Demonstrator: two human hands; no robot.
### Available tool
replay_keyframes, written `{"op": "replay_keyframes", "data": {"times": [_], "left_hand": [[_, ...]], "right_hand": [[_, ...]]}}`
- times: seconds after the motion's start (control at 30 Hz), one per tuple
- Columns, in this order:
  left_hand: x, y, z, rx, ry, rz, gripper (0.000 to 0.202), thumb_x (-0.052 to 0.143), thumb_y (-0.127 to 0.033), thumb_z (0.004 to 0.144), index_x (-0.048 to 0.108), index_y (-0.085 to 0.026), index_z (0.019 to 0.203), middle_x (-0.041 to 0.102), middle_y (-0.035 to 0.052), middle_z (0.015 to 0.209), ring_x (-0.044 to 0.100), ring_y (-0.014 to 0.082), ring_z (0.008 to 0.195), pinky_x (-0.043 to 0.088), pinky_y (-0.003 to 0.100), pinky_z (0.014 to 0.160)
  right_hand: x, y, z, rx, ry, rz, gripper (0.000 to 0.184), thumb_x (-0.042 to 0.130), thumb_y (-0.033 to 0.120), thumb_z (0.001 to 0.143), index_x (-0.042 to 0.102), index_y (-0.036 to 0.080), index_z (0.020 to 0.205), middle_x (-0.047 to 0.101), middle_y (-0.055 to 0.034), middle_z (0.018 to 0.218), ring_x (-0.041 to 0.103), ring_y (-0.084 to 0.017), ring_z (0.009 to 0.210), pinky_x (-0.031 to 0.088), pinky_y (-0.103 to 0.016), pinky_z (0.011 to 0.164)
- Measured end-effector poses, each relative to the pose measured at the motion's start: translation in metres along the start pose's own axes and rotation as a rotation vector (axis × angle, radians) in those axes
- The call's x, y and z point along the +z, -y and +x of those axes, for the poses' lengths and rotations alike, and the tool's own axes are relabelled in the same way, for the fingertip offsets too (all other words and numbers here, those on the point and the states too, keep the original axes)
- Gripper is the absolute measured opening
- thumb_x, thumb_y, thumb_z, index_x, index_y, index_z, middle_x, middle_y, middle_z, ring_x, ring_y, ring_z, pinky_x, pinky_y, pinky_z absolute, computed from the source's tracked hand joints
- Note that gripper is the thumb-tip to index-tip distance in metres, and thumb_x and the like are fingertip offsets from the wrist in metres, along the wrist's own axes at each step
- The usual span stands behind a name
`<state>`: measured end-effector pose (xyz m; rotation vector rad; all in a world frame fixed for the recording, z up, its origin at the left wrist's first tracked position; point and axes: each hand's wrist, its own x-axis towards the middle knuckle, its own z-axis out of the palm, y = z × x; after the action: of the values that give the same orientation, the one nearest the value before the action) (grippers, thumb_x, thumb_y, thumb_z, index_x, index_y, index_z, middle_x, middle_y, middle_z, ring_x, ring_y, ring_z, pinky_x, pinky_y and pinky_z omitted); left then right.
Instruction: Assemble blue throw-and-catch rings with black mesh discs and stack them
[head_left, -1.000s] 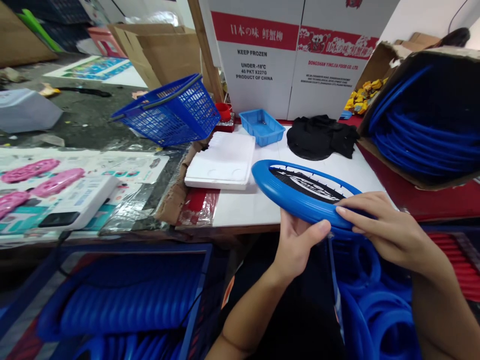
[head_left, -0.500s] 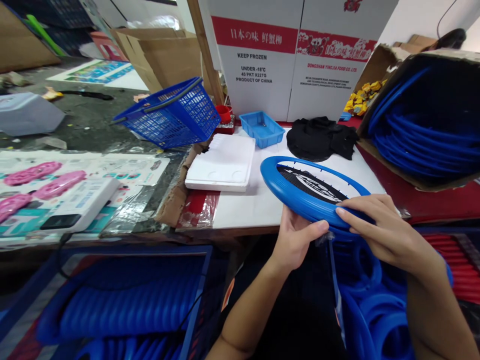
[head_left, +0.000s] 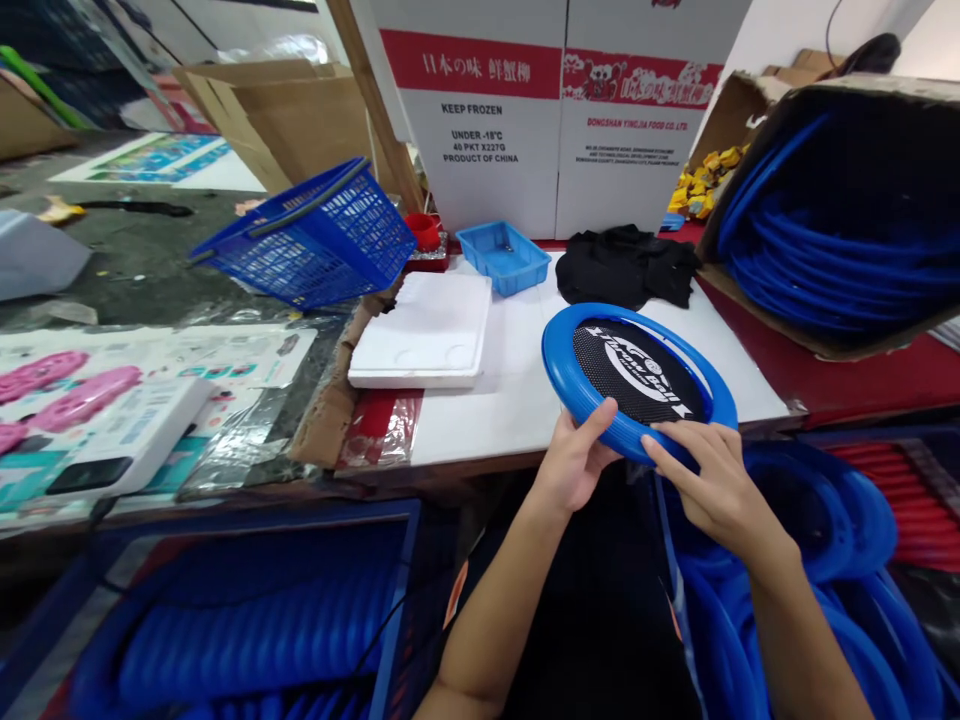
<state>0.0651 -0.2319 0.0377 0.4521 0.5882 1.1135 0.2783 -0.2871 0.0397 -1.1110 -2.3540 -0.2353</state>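
A blue plastic ring [head_left: 559,365] with a black mesh disc [head_left: 634,375] inside it is held up over the front edge of the white table surface. White lettering shows on the mesh, and a pale gap runs along its far right side inside the ring. My left hand [head_left: 577,462] grips the near left rim, thumb on top and fingers underneath. On the near right rim lies my right hand [head_left: 709,480], its fingers closed over the edge. Behind the ring is a pile of black mesh pieces [head_left: 626,265].
A white foam block [head_left: 424,330], a light blue tray [head_left: 504,262] and a blue basket [head_left: 315,240] stand on the tables. A carton [head_left: 840,230] at right holds blue rings. Below the table, crates with blue rings [head_left: 255,620] flank me. A large white box [head_left: 495,190] stands behind.
The ring has turned so its mesh face tilts toward me and the lettering shows more fully. Both hands have shifted with it. The view has moved slightly right.
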Motion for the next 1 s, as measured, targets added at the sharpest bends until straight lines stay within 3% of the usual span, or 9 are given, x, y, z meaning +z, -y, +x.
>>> {"op": "replay_keyframes", "data": {"times": [0.2, 0.33, 0.4, 0.47, 0.53, 0.63, 0.73, 0.83, 1.0], "left_hand": [[0.001, 0.017, 0.01, 0.082, -0.155, 0.039, 0.04, 0.095, -0.029, 0.072, 0.063, -0.017, 0.092, 0.065, -0.0047, 0.079, 0.063, 0.0101, 0.068, 0.056, 0.023, 0.063], [-0.001, 0.029, 0.012, 0.101, -0.313, 0.008, 0.039, 0.091, -0.02, 0.064, 0.054, -0.019, 0.076, 0.054, -0.0092, 0.066, 0.052, 0.0062, 0.057, 0.044, 0.019, 0.054], [-0.005, 0.035, 0.006, 0.091, -0.357, -0.008, 0.037, 0.092, -0.019, 0.062, 0.059, -0.018, 0.081, 0.06, -0.008, 0.071, 0.057, 0.0079, 0.062, 0.047, 0.02, 0.059], [-0.014, 0.04, -0.004, 0.096, -0.377, -0.018, 0.04, 0.094, -0.019, 0.061, 0.065, -0.019, 0.088, 0.066, -0.0064, 0.077, 0.064, 0.0108, 0.071, 0.052, 0.022, 0.066], [-0.029, 0.046, -0.014, 0.097, -0.394, -0.02, 0.04, 0.097, -0.019, 0.061, 0.067, -0.02, 0.088, 0.069, -0.0054, 0.079, 0.067, 0.0132, 0.077, 0.055, 0.024, 0.071], [-0.054, 0.056, -0.031, 0.042, -0.454, -0.04, 0.038, 0.098, -0.02, 0.061, 0.07, -0.019, 0.086, 0.074, -0.0024, 0.086, 0.071, 0.0158, 0.084, 0.059, 0.026, 0.075], [-0.07, 0.067, -0.045, 0.005, -0.531, -0.074, 0.036, 0.097, -0.021, 0.063, 0.075, -0.02, 0.092, 0.079, 0.0002, 0.098, 0.075, 0.0202, 0.096, 0.062, 0.03, 0.083], [-0.075, 0.078, -0.056, 0.048, -0.56, -0.071, 0.044, 0.096, -0.024, 0.07, 0.078, -0.026, 0.11, 0.081, 0.0011, 0.113, 0.075, 0.0245, 0.115, 0.063, 0.034, 0.097], [-0.076, 0.09, -0.058, 0.141, -0.532, -0.019, 0.055, 0.095, -0.027, 0.076, 0.075, -0.031, 0.127, 0.079, 0.0, 0.125, 0.07, 0.0249, 0.131, 0.057, 0.035, 0.112]], "right_hand": [[0.019, 0.002, -0.012, 0.017, 0.01, -0.063, 0.066, 0.058, 0.002, 0.101, 0.054, 0.03, 0.16, 0.067, -0.0177, 0.15, 0.065, -0.033, 0.131, 0.044, -0.054, 0.109], [0.03, -0.008, -0.023, 0.081, 0.002, 0.01, 0.057, 0.064, 0.013, 0.104, 0.058, 0.036, 0.156, 0.065, -0.012, 0.154, 0.059, -0.032, 0.141, 0.035, -0.061, 0.121], [0.037, -0.011, -0.033, 0.221, -0.01, 0.057, 0.057, 0.072, 0.03, 0.103, 0.057, 0.037, 0.158, 0.052, -0.0126, 0.168, 0.045, -0.039, 0.155, 0.024, -0.071, 0.126], [0.048, -0.007, -0.043, 0.469, -0.081, 0.161, 0.073, 0.079, 0.047, 0.097, 0.05, 0.035, 0.163, 0.026, -0.0142, 0.181, 0.023, -0.046, 0.165, 0.016, -0.077, 0.129], [0.065, 0.009, -0.053, 0.773, -0.232, 0.425, 0.091, 0.081, 0.053, 0.094, 0.036, 0.034, 0.171, 0.014, -0.013, 0.184, 0.015, -0.044, 0.169, 0.019, -0.072, 0.132], [0.094, 0.044, -0.061, 1.164, -0.453, 1.147, 0.085, 0.071, 0.054, 0.102, 0.027, 0.041, 0.172, 0.039, -0.0072, 0.177, 0.043, -0.031, 0.16, 0.044, -0.054, 0.128], [0.108, 0.07, -0.06, 1.294, -0.553, 1.705, 0.059, 0.071, 0.056, 0.102, 0.057, 0.037, 0.156, 0.065, -0.0059, 0.156, 0.066, -0.03, 0.139, 0.059, -0.049, 0.113], [0.104, 0.067, -0.055, 1.37, -0.672, 1.778, 0.047, 0.084, 0.052, 0.092, 0.075, 0.029, 0.132, 0.078, -0.0065, 0.136, 0.075, -0.03, 0.124, 0.065, -0.043, 0.102], [0.094, 0.044, -0.046, 1.456, -0.649, 1.711, 0.043, 0.088, 0.052, 0.088, 0.08, 0.023, 0.119, 0.085, -0.005, 0.111, 0.081, -0.026, 0.097, 0.068, -0.036, 0.08]]}}
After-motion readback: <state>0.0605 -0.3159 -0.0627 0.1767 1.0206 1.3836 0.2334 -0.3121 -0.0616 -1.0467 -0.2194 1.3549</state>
